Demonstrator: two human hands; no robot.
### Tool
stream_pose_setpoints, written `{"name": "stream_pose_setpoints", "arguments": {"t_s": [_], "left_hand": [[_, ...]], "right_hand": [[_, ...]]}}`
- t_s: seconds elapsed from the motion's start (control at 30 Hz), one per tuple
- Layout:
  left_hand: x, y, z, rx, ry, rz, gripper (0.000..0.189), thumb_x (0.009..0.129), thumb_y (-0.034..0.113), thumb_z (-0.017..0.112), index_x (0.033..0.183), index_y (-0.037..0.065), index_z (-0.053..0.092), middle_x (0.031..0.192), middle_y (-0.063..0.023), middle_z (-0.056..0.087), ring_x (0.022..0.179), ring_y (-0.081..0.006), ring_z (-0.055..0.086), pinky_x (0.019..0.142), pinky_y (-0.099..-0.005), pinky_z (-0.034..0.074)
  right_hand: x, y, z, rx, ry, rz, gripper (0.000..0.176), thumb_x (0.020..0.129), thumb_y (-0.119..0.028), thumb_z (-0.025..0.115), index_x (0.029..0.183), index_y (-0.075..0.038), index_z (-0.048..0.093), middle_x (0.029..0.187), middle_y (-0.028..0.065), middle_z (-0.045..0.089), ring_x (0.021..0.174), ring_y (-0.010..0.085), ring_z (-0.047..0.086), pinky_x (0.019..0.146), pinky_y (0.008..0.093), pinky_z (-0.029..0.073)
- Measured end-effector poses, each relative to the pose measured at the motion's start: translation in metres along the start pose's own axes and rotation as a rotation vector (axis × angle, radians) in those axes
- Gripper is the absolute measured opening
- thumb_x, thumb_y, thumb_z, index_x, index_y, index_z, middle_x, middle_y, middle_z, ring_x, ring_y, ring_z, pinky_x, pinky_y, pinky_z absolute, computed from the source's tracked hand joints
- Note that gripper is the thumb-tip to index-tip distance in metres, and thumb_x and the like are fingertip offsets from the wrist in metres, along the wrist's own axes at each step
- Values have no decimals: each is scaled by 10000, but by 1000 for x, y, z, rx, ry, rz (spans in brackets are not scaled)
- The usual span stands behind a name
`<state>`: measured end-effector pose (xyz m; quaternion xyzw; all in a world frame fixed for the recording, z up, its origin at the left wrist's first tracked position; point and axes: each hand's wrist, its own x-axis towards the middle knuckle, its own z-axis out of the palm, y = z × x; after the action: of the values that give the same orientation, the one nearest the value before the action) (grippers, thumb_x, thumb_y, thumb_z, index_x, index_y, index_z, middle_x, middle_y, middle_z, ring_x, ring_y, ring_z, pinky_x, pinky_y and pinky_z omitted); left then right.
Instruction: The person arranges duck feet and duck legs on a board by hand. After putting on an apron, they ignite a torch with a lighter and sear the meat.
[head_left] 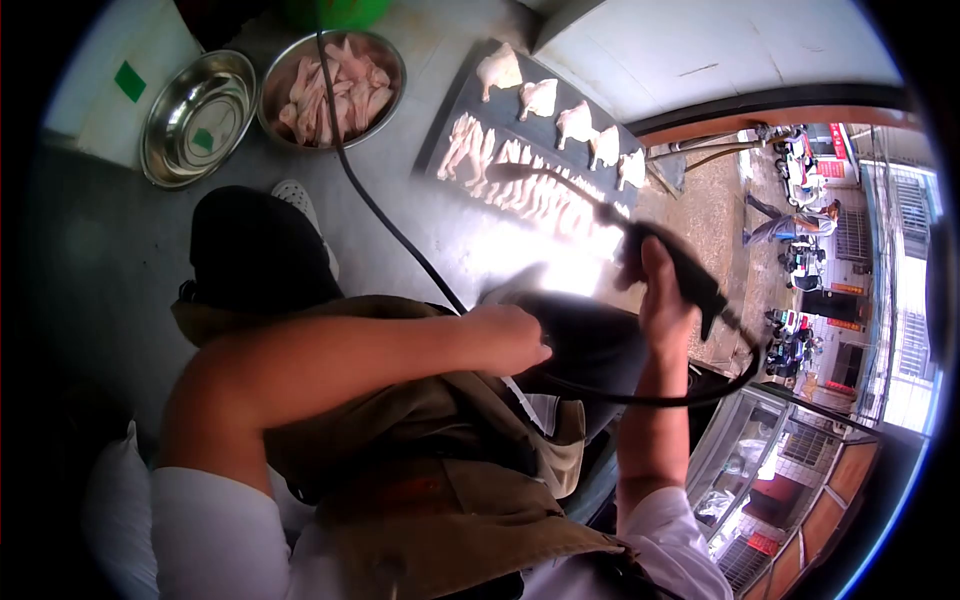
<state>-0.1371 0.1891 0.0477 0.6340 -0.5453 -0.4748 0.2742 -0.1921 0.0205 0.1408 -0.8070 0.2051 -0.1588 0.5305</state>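
Note:
My right hand (pixel 662 295) is wrapped around the black handle of a gas torch (pixel 680 275). The torch's thin neck reaches up and left, its dark nozzle end overlapping a dark tray (pixel 445 135). On that tray lie rows of pale poultry feet (pixel 530 185) and several poultry leg pieces (pixel 575 122). From the handle, a black hose (pixel 385 215) loops down, runs past my lap and goes up to the top of the view. My left hand (pixel 505 338) is closed on the hose in front of my body, its fingers partly hidden.
A steel bowl (pixel 396 105) full of raw poultry pieces (pixel 335 95) stands beside another steel bowl (pixel 155 150). Part of a green container (pixel 335 10) shows behind. To the right, a doorway opens on a street with a walking person (pixel 790 222) and parked scooters (pixel 800 180).

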Motion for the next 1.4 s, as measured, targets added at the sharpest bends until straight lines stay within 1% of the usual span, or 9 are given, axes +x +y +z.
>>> {"name": "stream_pose_setpoints", "arguments": {"t_s": [0.03,0.07,0.2,0.3,0.37,0.47,0.67,0.77,1.4], "left_hand": [[-1,-1,-11,33,-64,-17,440,937,358,455,878,-18,677,946,-216,660,896,-386,631,798,-486,491],[8,-22,-2,157,-8,171,465,981,343,385,875,-23,651,875,-227,646,796,-412,627,729,-498,492],[0,-38,-34,-90,-43,-113,470,983,357,373,907,-6,660,893,-229,649,858,-395,628,796,-487,476],[0,-45,-42,-219,53,-169,505,949,407,416,830,-10,676,862,-215,659,853,-375,636,752,-465,508],[2,-42,-46,-224,30,-163,501,941,392,441,703,4,650,729,-195,646,714,-381,635,674,-476,508],[3,-44,-48,-232,116,-121,467,923,376,477,679,13,641,675,-175,632,653,-374,620,627,-475,500],[11,-51,-47,-195,123,-86,492,941,386,467,666,4,610,639,-189,615,608,-373,620,610,-465,505],[15,-51,-47,-190,101,-87,483,939,385,473,674,5,610,634,-186,613,603,-370,616,611,-460,505],[11,-54,-50,-169,136,-66,495,933,380,483,629,10,609,592,-175,603,575,-355,611,631,-478,488]], "right_hand": [[18,-3,4,10,-52,-13,356,923,-291,596,1049,43,604,728,63,608,564,125,569,537,243,456],[35,-8,12,7,-104,-8,344,921,-291,597,1025,38,609,721,57,603,558,120,561,527,241,448],[90,3,39,-86,-124,32,263,899,-180,588,995,61,635,707,110,645,511,137,565,486,255,453],[120,20,54,-111,-132,81,252,891,-175,600,974,60,642,704,111,647,512,137,567,487,257,453],[134,33,58,-118,-162,137,271,897,-201,606,993,52,632,710,89,631,525,121,556,490,245,444],[149,51,61,-98,-193,200,314,909,-249,614,1037,37,610,722,45,596,551,89,534,494,221,427],[155,68,64,-91,-150,177,237,894,-169,589,937,54,657,700,99,634,519,129,552,494,255,439],[157,78,58,-69,-189,237,298,889,-192,620,1050,58,606,734,63,603,535,105,540,489,227,439],[152,86,64,-52,-219,191,326,893,-222,647,1057,57,610,740,65,613,549,106,554,500,225,458]]}}
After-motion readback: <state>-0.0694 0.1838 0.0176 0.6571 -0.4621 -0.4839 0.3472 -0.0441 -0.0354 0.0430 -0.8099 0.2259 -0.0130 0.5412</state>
